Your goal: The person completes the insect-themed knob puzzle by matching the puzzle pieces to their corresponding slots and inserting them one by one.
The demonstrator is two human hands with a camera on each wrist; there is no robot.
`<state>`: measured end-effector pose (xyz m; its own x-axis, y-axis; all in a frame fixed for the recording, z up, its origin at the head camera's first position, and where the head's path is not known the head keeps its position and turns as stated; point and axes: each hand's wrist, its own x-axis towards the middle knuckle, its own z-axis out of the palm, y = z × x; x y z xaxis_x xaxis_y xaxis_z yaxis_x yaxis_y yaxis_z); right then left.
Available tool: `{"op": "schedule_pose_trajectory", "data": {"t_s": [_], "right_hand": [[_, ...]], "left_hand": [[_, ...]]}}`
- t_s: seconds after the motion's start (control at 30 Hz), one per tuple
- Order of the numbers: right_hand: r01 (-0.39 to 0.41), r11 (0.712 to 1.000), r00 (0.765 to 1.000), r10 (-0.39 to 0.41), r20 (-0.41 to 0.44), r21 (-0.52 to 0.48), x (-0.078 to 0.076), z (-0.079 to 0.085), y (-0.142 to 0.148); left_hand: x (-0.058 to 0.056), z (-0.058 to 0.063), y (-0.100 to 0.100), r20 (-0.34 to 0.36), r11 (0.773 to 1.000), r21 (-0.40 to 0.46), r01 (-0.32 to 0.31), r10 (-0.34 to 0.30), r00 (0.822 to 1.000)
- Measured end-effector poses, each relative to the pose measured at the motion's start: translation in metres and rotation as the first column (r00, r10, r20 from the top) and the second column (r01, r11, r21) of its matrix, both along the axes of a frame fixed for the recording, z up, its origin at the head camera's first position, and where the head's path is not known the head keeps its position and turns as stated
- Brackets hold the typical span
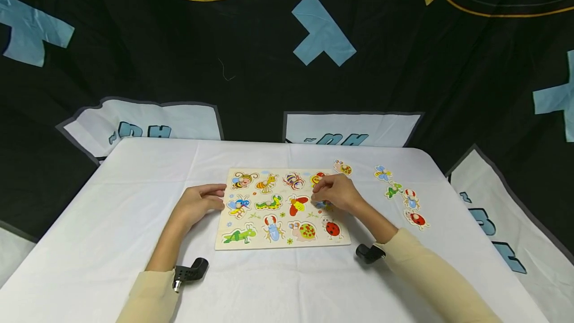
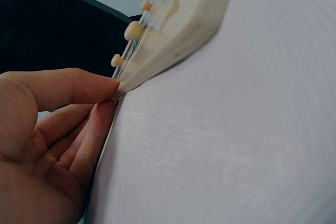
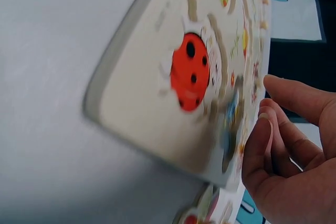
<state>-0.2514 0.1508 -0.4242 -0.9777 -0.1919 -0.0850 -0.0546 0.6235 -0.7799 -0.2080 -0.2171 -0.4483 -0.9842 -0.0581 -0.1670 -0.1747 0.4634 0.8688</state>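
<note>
A pale wooden insect puzzle board (image 1: 260,218) lies on the white table, with bright insect pictures in its cutouts. My left hand (image 1: 195,206) is at the board's left edge, fingers fairly straight and touching it. In the left wrist view the thumb (image 2: 79,86) meets the board's edge near several wooden knobs (image 2: 135,31). My right hand (image 1: 338,192) hovers over the board's right side, with fingers bent and thumb near the fingertips. Nothing shows between them in the right wrist view. Below these fingers is a blue insect picture (image 3: 229,124), beside the red ladybug picture (image 3: 190,72).
Right of the board lie loose pieces: a bee (image 1: 382,173), a green insect (image 1: 393,190), a stag beetle (image 1: 410,199) and a ladybug (image 1: 416,219). A snail piece (image 1: 343,167) lies by the board's upper right corner. Black cloth (image 1: 251,74) hangs behind the table.
</note>
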Motion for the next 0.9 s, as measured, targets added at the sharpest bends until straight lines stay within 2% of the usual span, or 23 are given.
{"op": "schedule_pose_trajectory", "data": {"t_s": [0.23,0.5,0.9], "right_hand": [[0.047,0.996,0.999,-0.048,0.005,0.072,0.001,0.006,0.020],[0.064,0.995,0.998,-0.066,0.025,0.081,-0.002,0.014,0.040],[0.130,0.988,0.989,-0.135,0.064,0.083,0.000,0.006,0.062]], "left_hand": [[-0.001,0.000,0.001,0.004,1.000,-0.008,-0.004,0.004,1.000],[0.000,0.000,-0.001,0.008,1.000,-0.007,-0.005,0.005,1.000],[-0.001,-0.001,0.000,0.006,1.000,-0.003,0.001,-0.001,1.000]]}}
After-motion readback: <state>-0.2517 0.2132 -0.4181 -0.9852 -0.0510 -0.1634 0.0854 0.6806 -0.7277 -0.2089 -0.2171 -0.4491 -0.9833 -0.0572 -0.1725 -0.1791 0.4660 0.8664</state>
